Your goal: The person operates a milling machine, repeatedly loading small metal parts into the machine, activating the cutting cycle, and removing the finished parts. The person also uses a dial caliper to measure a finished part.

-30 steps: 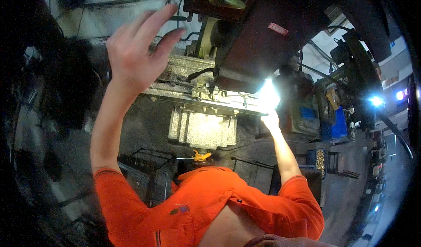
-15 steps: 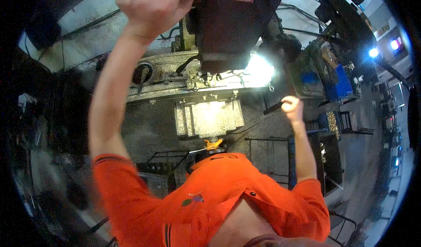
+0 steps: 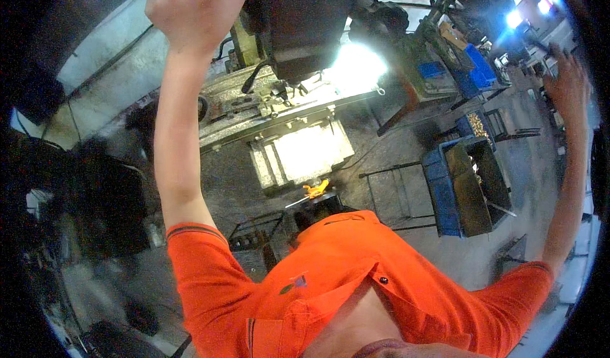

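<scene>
Machine [image 3: 305,21]: set ahead, near the left hand [image 3: 194,5]; contact cannot be judged. Fingers could be pinched if a part were moved unseen.
Left hand: fingers cut off by the upper edge; whether anything is gripped cannot be told.
Right hand [image 3: 567,81]: blurred, stretched well apart from the machine, fingers spread, nothing seen held.
Shirt [image 3: 343,250]: could be snagged on the yellow part [image 3: 316,189] by leaning in.
Glare [image 3: 359,68]: table [image 3: 254,128] partly washed out.
</scene>
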A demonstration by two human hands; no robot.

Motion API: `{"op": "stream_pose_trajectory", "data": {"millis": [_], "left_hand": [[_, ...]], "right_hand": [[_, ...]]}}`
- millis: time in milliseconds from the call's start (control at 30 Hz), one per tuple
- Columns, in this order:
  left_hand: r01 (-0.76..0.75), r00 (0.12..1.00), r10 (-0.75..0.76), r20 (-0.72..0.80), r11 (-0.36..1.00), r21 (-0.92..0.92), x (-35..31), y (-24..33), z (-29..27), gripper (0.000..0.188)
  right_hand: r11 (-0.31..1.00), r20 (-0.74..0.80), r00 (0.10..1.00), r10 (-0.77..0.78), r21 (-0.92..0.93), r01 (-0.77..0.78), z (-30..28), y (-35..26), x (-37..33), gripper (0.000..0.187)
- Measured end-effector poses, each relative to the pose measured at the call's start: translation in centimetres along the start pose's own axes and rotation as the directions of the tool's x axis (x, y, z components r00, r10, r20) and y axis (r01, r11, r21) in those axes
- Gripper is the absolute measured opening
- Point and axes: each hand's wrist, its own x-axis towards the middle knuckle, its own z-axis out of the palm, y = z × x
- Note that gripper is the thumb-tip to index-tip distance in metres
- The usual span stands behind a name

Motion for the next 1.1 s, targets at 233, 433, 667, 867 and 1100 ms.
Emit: {"op": "stream_pose_trajectory", "data": {"millis": [233, 433, 667, 867, 1100], "left_hand": [[0.357, 0.892, -0.296, 0.341, 0.925, -0.132, -8.2, -0.4, -3.7, 0.023], [0.750, 0.309, -0.601, 0.737, 0.630, 0.199, -17.8, 3.1, -11.6, 0.015], [0.689, -0.162, -0.052, 0.985, 0.709, 0.150, -24.2, 12.6, -13.8, 0.028], [0.625, -0.299, 0.307, 0.904, 0.778, -0.058, -25.8, 21.6, -17.0, 0.023], [0.656, -0.426, 0.546, 0.721, 0.736, -0.170, -29.4, 28.1, -23.8, 0.021]], "right_hand": [[0.210, 0.077, 0.961, -0.266, 0.978, -0.021, 0.0, -9.0, -17.4, 0.062], [-0.247, 0.258, 0.886, -0.384, 0.896, -0.368, 1.9, -18.5, -22.7, 0.048], [-0.365, 0.239, 0.843, -0.481, 0.820, -0.441, 3.9, -19.9, -22.6, 0.044], [-0.386, 0.224, 0.809, -0.544, 0.789, -0.478, 4.7, -20.2, -22.5, 0.042], [-0.528, 0.196, 0.774, -0.602, 0.629, -0.570, 5.2, -23.4, -23.6, 0.044]]}}
